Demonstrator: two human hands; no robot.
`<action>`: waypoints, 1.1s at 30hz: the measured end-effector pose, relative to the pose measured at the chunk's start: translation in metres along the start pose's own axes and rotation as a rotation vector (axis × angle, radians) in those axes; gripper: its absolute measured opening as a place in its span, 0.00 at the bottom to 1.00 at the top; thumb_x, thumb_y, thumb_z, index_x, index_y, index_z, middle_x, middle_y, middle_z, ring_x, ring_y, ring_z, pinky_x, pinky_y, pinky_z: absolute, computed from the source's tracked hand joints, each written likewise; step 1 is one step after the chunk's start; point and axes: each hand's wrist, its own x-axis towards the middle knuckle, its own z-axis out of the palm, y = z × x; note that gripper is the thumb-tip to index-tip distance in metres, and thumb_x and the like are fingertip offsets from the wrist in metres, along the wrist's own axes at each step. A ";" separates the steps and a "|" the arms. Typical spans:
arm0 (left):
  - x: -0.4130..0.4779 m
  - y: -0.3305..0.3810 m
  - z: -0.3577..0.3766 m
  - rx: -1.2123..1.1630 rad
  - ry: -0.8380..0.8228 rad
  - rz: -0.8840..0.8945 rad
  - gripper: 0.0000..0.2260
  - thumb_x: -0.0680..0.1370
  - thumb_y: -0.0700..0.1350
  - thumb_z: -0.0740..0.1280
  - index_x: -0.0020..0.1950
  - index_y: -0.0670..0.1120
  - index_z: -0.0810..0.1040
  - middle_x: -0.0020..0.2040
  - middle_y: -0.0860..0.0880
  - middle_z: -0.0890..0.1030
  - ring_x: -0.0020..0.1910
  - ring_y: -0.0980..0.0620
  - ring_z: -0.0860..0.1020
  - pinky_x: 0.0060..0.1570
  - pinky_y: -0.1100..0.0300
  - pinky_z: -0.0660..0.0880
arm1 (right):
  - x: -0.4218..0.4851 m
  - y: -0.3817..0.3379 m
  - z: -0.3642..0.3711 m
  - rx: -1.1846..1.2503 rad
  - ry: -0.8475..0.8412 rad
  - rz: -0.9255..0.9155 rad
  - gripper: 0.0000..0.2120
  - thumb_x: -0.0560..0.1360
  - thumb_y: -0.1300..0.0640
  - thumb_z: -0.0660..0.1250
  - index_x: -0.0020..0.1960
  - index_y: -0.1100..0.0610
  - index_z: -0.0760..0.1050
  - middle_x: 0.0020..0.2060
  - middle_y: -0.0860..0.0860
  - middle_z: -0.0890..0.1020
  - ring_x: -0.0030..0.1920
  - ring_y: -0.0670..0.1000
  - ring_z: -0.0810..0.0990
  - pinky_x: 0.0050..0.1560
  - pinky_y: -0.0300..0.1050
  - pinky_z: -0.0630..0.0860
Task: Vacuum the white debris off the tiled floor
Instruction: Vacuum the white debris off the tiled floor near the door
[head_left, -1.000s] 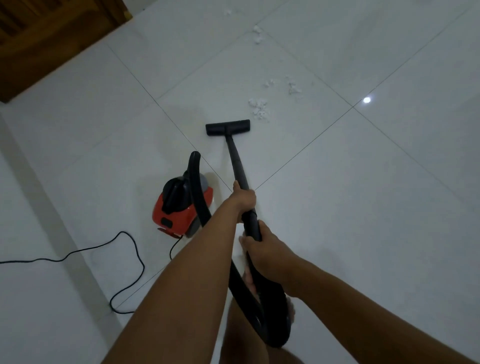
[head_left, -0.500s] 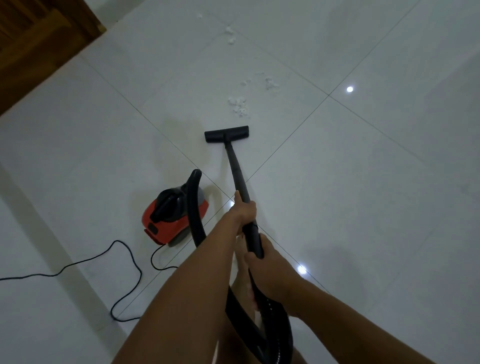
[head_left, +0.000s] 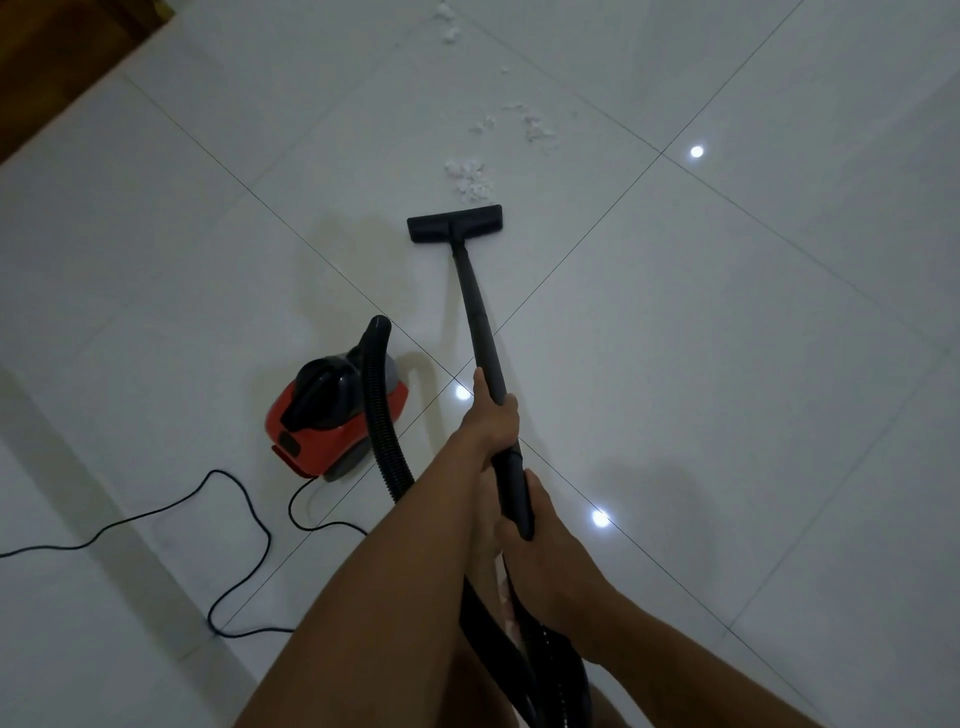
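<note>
A brown wooden surface (head_left: 62, 67) fills the upper left corner. A black power cord (head_left: 228, 499) snakes over the tiled floor (head_left: 727, 338) from the left edge to the red and black canister (head_left: 332, 415), which stands on the tiles. A ribbed black hose (head_left: 382, 410) arcs from the canister's top and passes behind the left forearm. The black floor head (head_left: 455, 223) lies flat on the floor, with the nearest cluster of white debris (head_left: 470, 179) just beyond its far edge; more flecks lie scattered farther away toward the top edge. The wand (head_left: 480, 322) slopes back from the head. The left hand (head_left: 493, 415) grips the wand with curled fingers, and the right hand (head_left: 540, 540) grips its thicker lower end. 3 bright light reflections dot the tiles.
</note>
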 end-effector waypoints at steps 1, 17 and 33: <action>0.000 -0.003 0.000 0.001 -0.004 0.002 0.31 0.85 0.51 0.54 0.80 0.62 0.37 0.62 0.44 0.74 0.46 0.49 0.75 0.61 0.46 0.76 | -0.003 0.000 0.001 -0.009 0.001 0.002 0.30 0.86 0.53 0.55 0.83 0.44 0.44 0.41 0.50 0.81 0.34 0.46 0.83 0.28 0.31 0.75; 0.001 -0.017 -0.002 0.013 -0.039 -0.007 0.31 0.84 0.52 0.55 0.79 0.64 0.37 0.68 0.40 0.73 0.50 0.45 0.77 0.61 0.44 0.77 | -0.009 0.009 0.011 -0.064 0.007 0.005 0.33 0.87 0.52 0.54 0.82 0.42 0.35 0.68 0.56 0.77 0.64 0.59 0.80 0.24 0.23 0.69; 0.028 -0.010 -0.008 0.002 -0.038 0.034 0.31 0.85 0.51 0.55 0.80 0.63 0.36 0.67 0.41 0.73 0.46 0.49 0.75 0.61 0.45 0.77 | 0.030 0.011 0.015 -0.067 0.027 0.011 0.33 0.86 0.52 0.54 0.82 0.42 0.35 0.46 0.47 0.72 0.62 0.58 0.82 0.25 0.28 0.73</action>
